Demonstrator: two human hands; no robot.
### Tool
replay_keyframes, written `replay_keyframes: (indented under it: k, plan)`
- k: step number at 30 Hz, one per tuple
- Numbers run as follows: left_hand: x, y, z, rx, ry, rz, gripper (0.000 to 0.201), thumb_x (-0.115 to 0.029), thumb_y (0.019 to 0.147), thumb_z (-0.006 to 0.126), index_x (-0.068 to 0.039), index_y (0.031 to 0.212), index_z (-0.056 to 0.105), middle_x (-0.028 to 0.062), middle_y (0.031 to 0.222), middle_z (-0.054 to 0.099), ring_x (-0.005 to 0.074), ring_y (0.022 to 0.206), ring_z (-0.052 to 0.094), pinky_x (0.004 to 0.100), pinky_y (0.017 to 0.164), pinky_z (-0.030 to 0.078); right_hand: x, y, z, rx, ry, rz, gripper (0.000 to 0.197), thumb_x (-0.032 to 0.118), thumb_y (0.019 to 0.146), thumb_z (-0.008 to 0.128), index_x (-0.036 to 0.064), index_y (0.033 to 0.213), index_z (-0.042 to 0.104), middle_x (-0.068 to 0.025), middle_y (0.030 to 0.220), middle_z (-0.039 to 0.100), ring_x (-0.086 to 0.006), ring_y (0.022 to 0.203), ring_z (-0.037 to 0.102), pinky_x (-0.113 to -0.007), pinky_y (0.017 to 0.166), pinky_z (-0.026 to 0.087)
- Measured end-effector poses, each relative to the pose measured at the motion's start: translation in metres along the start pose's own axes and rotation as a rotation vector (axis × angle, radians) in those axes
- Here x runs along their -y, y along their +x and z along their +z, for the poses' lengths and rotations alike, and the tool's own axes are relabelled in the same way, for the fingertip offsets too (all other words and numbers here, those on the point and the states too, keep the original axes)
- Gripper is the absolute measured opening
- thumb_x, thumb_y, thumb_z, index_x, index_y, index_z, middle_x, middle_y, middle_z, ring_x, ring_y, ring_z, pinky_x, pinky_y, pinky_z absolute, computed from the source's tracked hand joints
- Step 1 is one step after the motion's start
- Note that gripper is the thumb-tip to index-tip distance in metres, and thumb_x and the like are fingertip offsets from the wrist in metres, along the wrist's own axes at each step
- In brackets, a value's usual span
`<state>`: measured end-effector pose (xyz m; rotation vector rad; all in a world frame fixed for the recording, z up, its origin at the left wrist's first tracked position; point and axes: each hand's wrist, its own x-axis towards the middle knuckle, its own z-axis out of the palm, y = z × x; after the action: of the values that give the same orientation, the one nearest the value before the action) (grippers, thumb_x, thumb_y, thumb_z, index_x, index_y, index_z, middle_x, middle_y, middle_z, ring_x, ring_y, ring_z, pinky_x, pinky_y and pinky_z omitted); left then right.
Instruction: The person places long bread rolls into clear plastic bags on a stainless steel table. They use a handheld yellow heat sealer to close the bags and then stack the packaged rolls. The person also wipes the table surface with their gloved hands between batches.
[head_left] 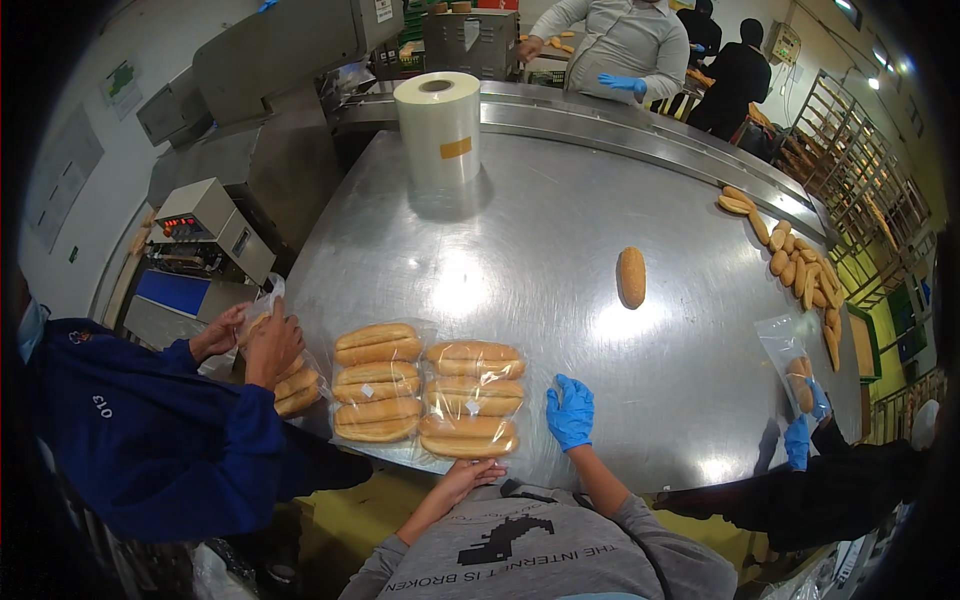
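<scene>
My left hand [466, 482] is bare, its fingers stretched out along the table's near edge, touching the lower end of a clear bag of long bread rolls [473, 395]. Beside that bag my right hand [570, 412], in a blue glove, rests on the steel table [540, 220] with its fingers loosely bent and apart, and no object shows in it. Left of the first bag lies a second clear bag of rolls [377, 382]. Both bags have their rolls stacked in a column, with a small white label on each.
At left, a co-worker's hands [270, 345] hold another bag of rolls next to a sealing machine [215, 225]. A film roll [438, 130] stands at the back. One loose roll [632, 278] lies mid-table; several are heaped at right [805, 270], near a gloved co-worker's bag [790, 365].
</scene>
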<state>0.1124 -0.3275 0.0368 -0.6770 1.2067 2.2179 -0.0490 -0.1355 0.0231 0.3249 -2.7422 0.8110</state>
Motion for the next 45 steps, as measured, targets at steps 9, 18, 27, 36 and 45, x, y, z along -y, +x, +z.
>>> replay_keyframes:
  k: [9, 18, 27, 36, 45]
  plan:
    - [-0.007, -0.004, 0.003, 0.013, 0.014, -0.035, 0.035, -0.020, 0.092, 0.052, 0.001, 0.120, 0.048, 0.0143, 0.111, 0.059, 0.0195, 0.101, 0.059, 0.0298, 0.087, 0.047, 0.001, 0.001, -0.002, -0.010, 0.005, -0.019, 0.035, 0.024, 0.080, 0.059, 0.0079, 0.111, 0.056, -0.0157, 0.100, 0.057, -0.0320, 0.095, 0.052, -0.042, 0.083, 0.040]
    - [-0.010, -0.005, 0.002, 0.029, 0.008, -0.032, 0.037, -0.018, 0.092, 0.051, 0.003, 0.122, 0.044, 0.0169, 0.111, 0.058, 0.0218, 0.102, 0.058, 0.0317, 0.088, 0.047, 0.007, 0.002, -0.006, 0.000, 0.007, 0.019, 0.035, 0.022, 0.079, 0.061, 0.0095, 0.111, 0.056, -0.0164, 0.101, 0.056, -0.0332, 0.097, 0.051, -0.043, 0.084, 0.041]
    - [-0.007, -0.004, -0.001, 0.035, -0.006, -0.034, 0.037, -0.019, 0.091, 0.052, 0.003, 0.121, 0.044, 0.0170, 0.111, 0.058, 0.0221, 0.102, 0.058, 0.0319, 0.088, 0.047, 0.007, 0.002, -0.004, -0.011, 0.001, 0.005, 0.033, 0.022, 0.079, 0.062, 0.0096, 0.110, 0.057, -0.0151, 0.100, 0.057, -0.0324, 0.095, 0.052, -0.042, 0.083, 0.041]
    - [-0.008, -0.003, 0.002, 0.028, -0.012, -0.037, 0.038, -0.018, 0.091, 0.053, 0.003, 0.121, 0.044, 0.0175, 0.109, 0.058, 0.0224, 0.100, 0.059, 0.0322, 0.087, 0.048, 0.003, 0.001, -0.005, -0.015, 0.003, -0.002, 0.032, 0.021, 0.080, 0.061, 0.0090, 0.109, 0.057, -0.0148, 0.100, 0.057, -0.0323, 0.095, 0.051, -0.042, 0.083, 0.041]
    - [0.002, -0.001, -0.005, 0.025, 0.001, 0.001, 0.037, -0.026, 0.090, 0.055, -0.003, 0.118, 0.050, 0.0126, 0.109, 0.061, 0.0176, 0.099, 0.060, 0.0289, 0.083, 0.048, 0.007, 0.002, -0.001, 0.006, 0.017, -0.007, 0.033, 0.020, 0.080, 0.061, 0.0070, 0.110, 0.057, -0.0170, 0.104, 0.057, -0.0335, 0.098, 0.052, -0.042, 0.086, 0.041]
